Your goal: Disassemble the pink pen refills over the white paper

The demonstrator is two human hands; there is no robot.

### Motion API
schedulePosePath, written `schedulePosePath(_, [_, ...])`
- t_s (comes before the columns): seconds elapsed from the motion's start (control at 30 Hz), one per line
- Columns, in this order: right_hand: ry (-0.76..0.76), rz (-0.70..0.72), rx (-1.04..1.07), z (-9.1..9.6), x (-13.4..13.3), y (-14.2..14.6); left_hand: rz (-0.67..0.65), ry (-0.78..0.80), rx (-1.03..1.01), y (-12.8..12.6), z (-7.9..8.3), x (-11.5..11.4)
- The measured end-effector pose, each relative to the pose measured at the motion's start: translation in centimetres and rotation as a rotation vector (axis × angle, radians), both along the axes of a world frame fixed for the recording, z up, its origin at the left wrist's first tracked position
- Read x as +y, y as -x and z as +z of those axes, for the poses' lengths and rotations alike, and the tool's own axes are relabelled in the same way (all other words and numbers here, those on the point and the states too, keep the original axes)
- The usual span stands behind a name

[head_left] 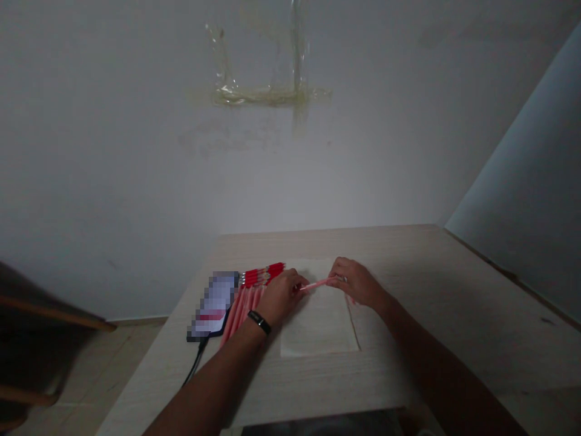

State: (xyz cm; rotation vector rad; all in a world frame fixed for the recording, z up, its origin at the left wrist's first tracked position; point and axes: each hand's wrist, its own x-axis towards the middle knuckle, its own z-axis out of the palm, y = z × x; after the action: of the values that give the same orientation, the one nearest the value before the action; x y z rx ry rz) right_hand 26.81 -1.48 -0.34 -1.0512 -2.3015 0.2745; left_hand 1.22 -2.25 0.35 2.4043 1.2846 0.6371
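A thin pink pen-like stick (314,284) spans the gap between my two hands, above a pale sheet (320,330) on the table. My left hand (287,289), with a dark band on its wrist, pinches the stick's left end. At the other end the fingers of my right hand (354,280) are closed on it. Left of my left hand lie several red pen-like sticks (261,275) in a row. Several longer pink sticks (238,306) are laid side by side just below them, partly hidden by my left hand and forearm.
A phone-like device (213,309) with a blurred screen lies at the table's left, its black cable (196,362) running toward the near edge. The wooden table (408,254) meets a wall with clear tape (258,97). Dark furniture (40,345) stands at the lower left.
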Motion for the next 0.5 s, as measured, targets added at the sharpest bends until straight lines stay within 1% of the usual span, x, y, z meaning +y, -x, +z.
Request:
schedulePosePath(0.1, [-0.008,0.018,-0.043,0.0,0.1,-0.1,0.001,0.0,0.002,-0.1,0.1,0.0])
schedulePosePath(0.2, [-0.015,0.022,-0.067,0.0,0.2,-0.1,-0.008,-0.035,0.005,0.0,0.3,-0.1])
schedulePosePath(0.33, [0.007,-0.015,-0.016,-0.2,0.2,0.1,0.013,-0.069,-0.019,0.2,0.2,-0.1])
schedulePosePath(0.5, [0.043,-0.071,-0.028,-1.1,0.4,-0.1,0.043,-0.046,-0.058,0.2,-0.2,0.0])
